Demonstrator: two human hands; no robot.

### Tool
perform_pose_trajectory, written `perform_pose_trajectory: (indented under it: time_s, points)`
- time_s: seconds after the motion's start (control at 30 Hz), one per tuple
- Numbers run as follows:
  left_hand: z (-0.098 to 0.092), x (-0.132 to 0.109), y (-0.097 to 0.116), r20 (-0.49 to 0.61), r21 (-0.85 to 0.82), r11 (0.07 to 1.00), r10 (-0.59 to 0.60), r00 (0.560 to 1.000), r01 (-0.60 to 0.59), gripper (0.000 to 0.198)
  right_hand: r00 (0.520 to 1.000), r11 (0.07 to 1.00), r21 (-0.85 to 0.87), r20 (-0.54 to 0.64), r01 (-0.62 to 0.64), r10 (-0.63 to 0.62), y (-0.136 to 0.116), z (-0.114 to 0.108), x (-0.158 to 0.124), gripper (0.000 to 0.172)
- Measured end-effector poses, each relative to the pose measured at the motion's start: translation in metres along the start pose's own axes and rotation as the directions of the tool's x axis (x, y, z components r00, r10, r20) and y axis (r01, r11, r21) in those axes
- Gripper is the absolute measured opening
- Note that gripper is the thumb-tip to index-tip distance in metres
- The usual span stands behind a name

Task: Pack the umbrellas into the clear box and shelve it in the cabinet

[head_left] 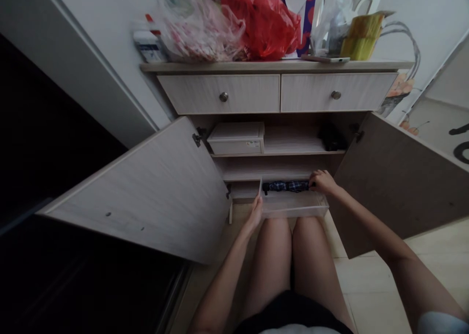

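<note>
A transparent plastic bin (293, 204) sits at the mouth of the lower cabinet shelf, just above my knees. A folded umbrella in dark blue plaid (286, 186) lies along its far side, inside the bin. My left hand (254, 214) grips the bin's left wall, with the fingers pointing up along it. My right hand (321, 181) is closed around the umbrella's right end, at the bin's far right corner. The umbrella's middle shows through no obstruction, but its handle end is partly hidden by my fingers.
Both cabinet doors (142, 192) swing open to either side. A white lidded box (236, 138) and a dark object (331, 137) stand on the shelf above. Two drawers sit higher up, under a top holding plastic bags (262, 24) and a phone (326, 58).
</note>
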State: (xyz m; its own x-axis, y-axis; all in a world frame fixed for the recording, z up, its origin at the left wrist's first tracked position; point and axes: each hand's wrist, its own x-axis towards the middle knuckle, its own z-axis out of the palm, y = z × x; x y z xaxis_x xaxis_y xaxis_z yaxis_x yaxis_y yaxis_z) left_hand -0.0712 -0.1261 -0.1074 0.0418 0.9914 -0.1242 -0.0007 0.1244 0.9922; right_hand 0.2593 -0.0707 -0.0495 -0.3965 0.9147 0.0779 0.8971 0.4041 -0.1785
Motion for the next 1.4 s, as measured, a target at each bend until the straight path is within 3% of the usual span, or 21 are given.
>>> perform_pose_trajectory:
  time_s: [0.07,0.13,0.2,0.27,0.3,0.37,0.5,0.6,0.73,0.83,0.93,1.03,1.1,1.17,1.23,1.3,1.4]
  points:
    - [0.000,-0.001,0.002,-0.006,-0.002,0.999,-0.044,0.999,0.044,0.074,0.999,0.991,0.132,-0.049,0.002,0.004,0.013,-0.006,0.009,0.012]
    - [0.001,-0.001,0.004,0.003,-0.007,0.997,-0.076,0.997,0.076,0.075,0.966,0.970,0.211,-0.200,-0.121,0.164,0.030,-0.015,0.021,0.025]
    - [0.001,-0.002,0.006,0.013,-0.009,0.996,-0.086,0.996,0.086,0.075,0.835,0.914,0.229,-0.376,-0.336,0.401,0.050,-0.026,0.035,0.032]
    - [0.002,-0.002,0.007,0.009,-0.009,0.997,-0.080,0.997,0.080,0.074,0.686,0.821,0.233,-0.458,-0.521,0.565,0.069,-0.035,0.050,0.040]
    - [0.002,-0.003,0.007,0.000,-0.009,0.997,-0.076,0.997,0.076,0.074,0.642,0.782,0.233,-0.462,-0.578,0.612,0.078,-0.039,0.057,0.046]
    - [0.002,-0.003,0.007,-0.009,-0.007,0.998,-0.067,0.998,0.067,0.074,0.620,0.740,0.234,-0.421,-0.631,0.662,0.091,-0.046,0.071,0.054]
    - [0.002,-0.001,0.006,-0.010,-0.013,0.998,-0.059,0.998,0.059,0.076,0.626,0.702,0.259,-0.320,-0.664,0.711,0.102,-0.046,0.091,0.055]
    - [0.002,0.001,0.005,-0.016,-0.004,0.999,-0.043,0.999,0.043,0.078,0.609,0.693,0.258,-0.337,-0.673,0.718,0.101,-0.038,0.096,0.053]
    - [0.002,0.003,0.003,-0.039,0.001,0.999,-0.053,0.998,0.053,0.077,0.533,0.663,0.276,-0.420,-0.696,0.735,0.097,-0.027,0.096,0.046]
    - [0.002,0.004,0.001,-0.050,0.000,0.997,-0.071,0.996,0.071,0.073,0.486,0.628,0.338,-0.418,-0.701,0.768,0.098,-0.025,0.093,0.046]
    - [0.003,0.003,-0.001,-0.033,-0.023,0.998,-0.067,0.997,0.066,0.073,0.499,0.626,0.444,-0.379,-0.641,0.780,0.100,-0.029,0.089,0.037]
    - [0.003,0.003,-0.002,-0.028,-0.054,0.994,-0.092,0.995,0.091,0.074,0.427,0.571,0.632,-0.384,-0.524,0.818,0.097,-0.036,0.080,0.024]
    - [0.004,0.003,-0.001,-0.037,-0.048,0.994,-0.096,0.995,0.094,0.073,0.386,0.497,0.780,-0.354,-0.381,0.852,0.091,-0.040,0.070,0.021]
    - [0.004,0.002,0.000,-0.048,-0.025,0.997,-0.075,0.996,0.074,0.070,0.441,0.413,0.883,-0.287,-0.223,0.850,0.081,-0.043,0.054,0.023]
    - [0.004,0.002,0.000,-0.049,-0.006,0.997,-0.071,0.996,0.071,0.069,0.560,0.336,0.935,-0.219,-0.114,0.799,0.069,-0.044,0.032,0.028]
    - [0.004,0.001,0.000,-0.043,-0.001,0.996,-0.093,0.995,0.093,0.069,0.680,0.288,0.956,-0.171,-0.061,0.713,0.054,-0.044,0.006,0.034]
    - [0.004,0.001,-0.001,-0.040,-0.005,0.997,-0.077,0.996,0.077,0.071,0.815,0.242,0.967,-0.078,-0.078,0.574,0.030,-0.043,-0.031,0.043]
